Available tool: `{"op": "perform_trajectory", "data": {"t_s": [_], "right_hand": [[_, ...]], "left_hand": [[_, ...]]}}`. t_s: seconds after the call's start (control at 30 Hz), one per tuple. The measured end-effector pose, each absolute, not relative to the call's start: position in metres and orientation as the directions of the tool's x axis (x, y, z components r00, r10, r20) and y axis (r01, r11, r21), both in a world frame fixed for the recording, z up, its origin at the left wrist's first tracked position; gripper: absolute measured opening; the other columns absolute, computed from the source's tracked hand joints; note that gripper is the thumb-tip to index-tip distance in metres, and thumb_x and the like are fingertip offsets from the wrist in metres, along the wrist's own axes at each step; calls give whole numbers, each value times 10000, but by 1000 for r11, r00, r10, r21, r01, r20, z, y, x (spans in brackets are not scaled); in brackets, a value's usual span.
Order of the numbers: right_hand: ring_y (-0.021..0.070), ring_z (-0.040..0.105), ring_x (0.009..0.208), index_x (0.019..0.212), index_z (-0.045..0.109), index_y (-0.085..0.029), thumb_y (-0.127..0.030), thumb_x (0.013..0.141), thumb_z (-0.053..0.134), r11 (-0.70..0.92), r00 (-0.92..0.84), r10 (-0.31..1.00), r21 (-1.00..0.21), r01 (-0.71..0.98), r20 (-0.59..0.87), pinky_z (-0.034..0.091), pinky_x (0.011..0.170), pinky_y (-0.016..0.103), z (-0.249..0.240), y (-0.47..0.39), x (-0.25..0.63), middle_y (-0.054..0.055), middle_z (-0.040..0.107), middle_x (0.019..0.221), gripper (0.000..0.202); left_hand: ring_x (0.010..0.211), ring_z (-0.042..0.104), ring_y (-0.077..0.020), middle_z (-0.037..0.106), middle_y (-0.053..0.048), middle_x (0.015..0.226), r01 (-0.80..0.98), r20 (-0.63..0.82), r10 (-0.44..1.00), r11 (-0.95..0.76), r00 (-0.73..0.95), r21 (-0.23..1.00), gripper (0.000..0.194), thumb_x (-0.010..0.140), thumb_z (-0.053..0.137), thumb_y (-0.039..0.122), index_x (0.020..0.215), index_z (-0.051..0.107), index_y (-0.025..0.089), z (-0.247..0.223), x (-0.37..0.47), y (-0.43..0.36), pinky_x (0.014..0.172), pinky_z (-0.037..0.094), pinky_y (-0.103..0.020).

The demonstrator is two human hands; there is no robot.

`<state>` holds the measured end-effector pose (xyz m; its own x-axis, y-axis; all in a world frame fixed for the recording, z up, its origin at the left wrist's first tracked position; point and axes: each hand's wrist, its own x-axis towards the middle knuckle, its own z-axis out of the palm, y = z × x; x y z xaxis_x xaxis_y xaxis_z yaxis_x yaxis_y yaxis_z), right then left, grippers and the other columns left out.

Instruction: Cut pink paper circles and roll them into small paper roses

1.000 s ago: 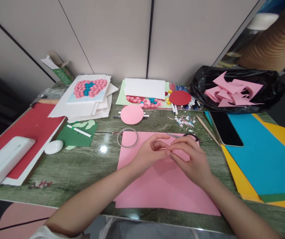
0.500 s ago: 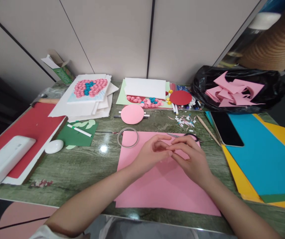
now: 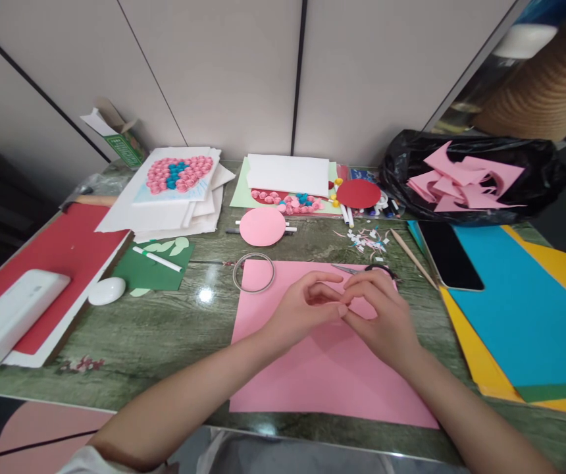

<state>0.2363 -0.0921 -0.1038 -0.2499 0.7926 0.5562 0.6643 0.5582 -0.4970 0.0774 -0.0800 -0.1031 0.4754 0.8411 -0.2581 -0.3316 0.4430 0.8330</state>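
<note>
The left hand (image 3: pixel 303 308) and the right hand (image 3: pixel 382 319) meet at their thumbs and fingertips, in a small pinch. The fingers hide the spot between, so I can't make out if a tiny thing is in there. For fine work like this, I think soft, small finger moves are best, with both wrists calm. Squeezing hard could bend a little thing. The big pink sheet (image 3: pixel 322 382) lies flat right under the hands, so it's smart to work over it, where a dropped bit may be easier to catch. Just past the right hand's fingers lie scissors (image 3: pixel 346 269), so mind the pointy end. Ahead and left of the left hand is a thin ring (image 3: pixel 254 291), partly on the sheet. Farther ahead is a pink circle (image 3: pixel 262 227). Ahead of the right hand are tiny cut bits (image 3: pixel 366 239); bumping them could make a mess. A wooden stick (image 3: pixel 414 259) lies to their right.
</note>
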Motion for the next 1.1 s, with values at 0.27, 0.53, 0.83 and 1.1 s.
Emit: {"op": "perform_trajectory", "data": {"t_s": [0.27, 0.53, 0.83, 1.1], "right_hand": [[201, 543, 752, 882, 613, -241, -152, 759, 650, 633, -327, 680, -300, 714, 657, 379, 690, 375, -104, -93, 241, 34, 605, 816, 157], [202, 541, 868, 1072, 619, -282, -101, 831, 557, 632, -363, 756, -463, 621, 545, 427, 734, 374, -107, -92, 241, 51, 596, 947, 307], [196, 556, 848, 811, 618, -235, -155, 770, 662, 563, -234, 801, -559, 609, 551, 461, 726, 366, -104, -93, 242, 33, 559, 883, 100], [198, 554, 801, 747, 591, -217, -154, 779, 636, 600, -255, 762, -501, 624, 595, 435, 694, 366, -103, -92, 238, 39, 575, 846, 84]], "left_hand": [[684, 600, -95, 670, 4, 747, -360, -297, 833, 486, 466, 797, 391, 665, 739, 149, 1023, 588, 185, -103, 73, -76, 731, 435, -255], [713, 601, -114, 660, 4, 731, -307, -290, 825, 471, 485, 827, 422, 653, 747, 160, 1042, 584, 185, -99, 71, -73, 754, 433, -284], [729, 614, -123, 685, -17, 778, -341, -287, 807, 501, 515, 796, 417, 632, 758, 153, 1019, 605, 184, -102, 72, -73, 765, 438, -288], [772, 612, -149, 671, -30, 775, -352, -261, 808, 488, 527, 799, 393, 643, 749, 147, 1008, 605, 164, -104, 75, -77, 788, 446, -327]]}}
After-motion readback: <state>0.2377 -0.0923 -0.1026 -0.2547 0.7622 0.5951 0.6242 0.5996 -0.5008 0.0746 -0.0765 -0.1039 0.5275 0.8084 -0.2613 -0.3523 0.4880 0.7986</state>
